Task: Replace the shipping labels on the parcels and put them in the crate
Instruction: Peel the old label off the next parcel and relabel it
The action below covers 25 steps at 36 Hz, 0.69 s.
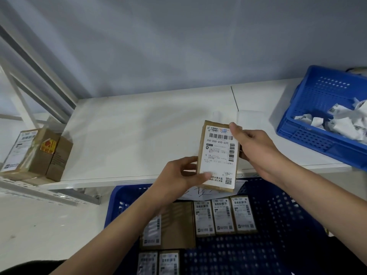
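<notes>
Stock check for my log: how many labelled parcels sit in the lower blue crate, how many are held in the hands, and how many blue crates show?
Labelled brown cardboard parcels in lower blue plastic crate: 6
Held in left hand and right hand: 1
Blue crates: 2, including upper one
Total: 9

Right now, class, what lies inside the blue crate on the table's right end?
The blue crate holds crumpled white label scraps. Its near wall and the picture's edge hide whatever else is in it.
</notes>
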Each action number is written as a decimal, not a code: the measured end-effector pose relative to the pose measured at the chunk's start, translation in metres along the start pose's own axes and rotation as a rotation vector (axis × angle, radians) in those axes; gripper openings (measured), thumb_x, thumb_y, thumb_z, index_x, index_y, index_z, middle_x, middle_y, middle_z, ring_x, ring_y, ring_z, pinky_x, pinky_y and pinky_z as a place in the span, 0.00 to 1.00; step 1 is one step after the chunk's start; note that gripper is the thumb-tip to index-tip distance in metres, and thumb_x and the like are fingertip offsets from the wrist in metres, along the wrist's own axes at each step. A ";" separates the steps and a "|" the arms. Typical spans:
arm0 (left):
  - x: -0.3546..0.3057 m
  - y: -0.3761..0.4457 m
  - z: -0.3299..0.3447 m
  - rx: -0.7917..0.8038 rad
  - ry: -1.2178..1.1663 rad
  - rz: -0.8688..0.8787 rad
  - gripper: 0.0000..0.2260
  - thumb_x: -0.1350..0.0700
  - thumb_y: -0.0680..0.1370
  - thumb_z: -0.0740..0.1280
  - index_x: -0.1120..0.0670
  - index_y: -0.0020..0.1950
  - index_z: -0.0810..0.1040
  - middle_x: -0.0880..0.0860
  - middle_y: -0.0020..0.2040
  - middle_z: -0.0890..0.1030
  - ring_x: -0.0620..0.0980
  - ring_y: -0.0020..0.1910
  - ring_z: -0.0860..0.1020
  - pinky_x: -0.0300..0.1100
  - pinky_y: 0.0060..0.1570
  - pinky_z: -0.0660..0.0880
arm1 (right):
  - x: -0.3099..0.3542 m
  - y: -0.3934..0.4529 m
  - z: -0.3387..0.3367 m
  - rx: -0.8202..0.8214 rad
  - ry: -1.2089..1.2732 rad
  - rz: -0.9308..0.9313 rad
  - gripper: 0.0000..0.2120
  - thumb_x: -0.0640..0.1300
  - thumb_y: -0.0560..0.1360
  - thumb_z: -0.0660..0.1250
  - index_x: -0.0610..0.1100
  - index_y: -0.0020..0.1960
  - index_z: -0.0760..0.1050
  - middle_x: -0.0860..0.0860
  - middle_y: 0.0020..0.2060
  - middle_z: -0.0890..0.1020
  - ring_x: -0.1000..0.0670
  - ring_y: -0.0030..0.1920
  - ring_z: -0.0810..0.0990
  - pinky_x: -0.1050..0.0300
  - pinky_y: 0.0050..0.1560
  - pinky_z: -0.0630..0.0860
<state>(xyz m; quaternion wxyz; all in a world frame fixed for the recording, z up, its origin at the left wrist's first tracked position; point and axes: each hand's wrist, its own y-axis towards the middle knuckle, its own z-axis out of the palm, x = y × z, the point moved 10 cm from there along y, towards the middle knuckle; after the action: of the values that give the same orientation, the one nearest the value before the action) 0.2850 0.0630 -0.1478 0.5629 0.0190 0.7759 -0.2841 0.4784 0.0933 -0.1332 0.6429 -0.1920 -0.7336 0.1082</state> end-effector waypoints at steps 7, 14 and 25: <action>0.004 0.001 -0.009 -0.068 0.004 -0.012 0.24 0.52 0.73 0.78 0.47 0.68 0.78 0.45 0.57 0.85 0.42 0.54 0.85 0.44 0.56 0.82 | 0.001 -0.002 0.006 0.045 -0.082 -0.019 0.22 0.61 0.80 0.62 0.44 0.52 0.83 0.53 0.46 0.88 0.53 0.51 0.85 0.50 0.65 0.77; 0.012 -0.001 -0.002 -0.082 -0.097 -0.013 0.24 0.56 0.75 0.77 0.46 0.69 0.75 0.50 0.58 0.86 0.47 0.54 0.85 0.47 0.56 0.83 | -0.008 -0.002 0.003 -0.011 -0.092 0.009 0.18 0.57 0.80 0.65 0.42 0.50 0.83 0.53 0.44 0.88 0.52 0.49 0.85 0.48 0.62 0.79; 0.022 0.001 -0.021 -0.244 -0.103 0.006 0.18 0.53 0.75 0.77 0.48 0.64 0.80 0.46 0.57 0.86 0.46 0.57 0.84 0.52 0.57 0.82 | -0.030 -0.019 0.011 -0.100 -0.054 -0.054 0.08 0.48 0.81 0.67 0.53 0.47 0.84 0.57 0.42 0.87 0.51 0.47 0.86 0.46 0.53 0.83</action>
<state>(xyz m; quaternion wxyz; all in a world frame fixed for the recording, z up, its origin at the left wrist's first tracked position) 0.2593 0.0670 -0.1631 0.6008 -0.0619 0.7749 -0.1865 0.4682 0.0648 -0.1538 0.6152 -0.2007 -0.7601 0.0592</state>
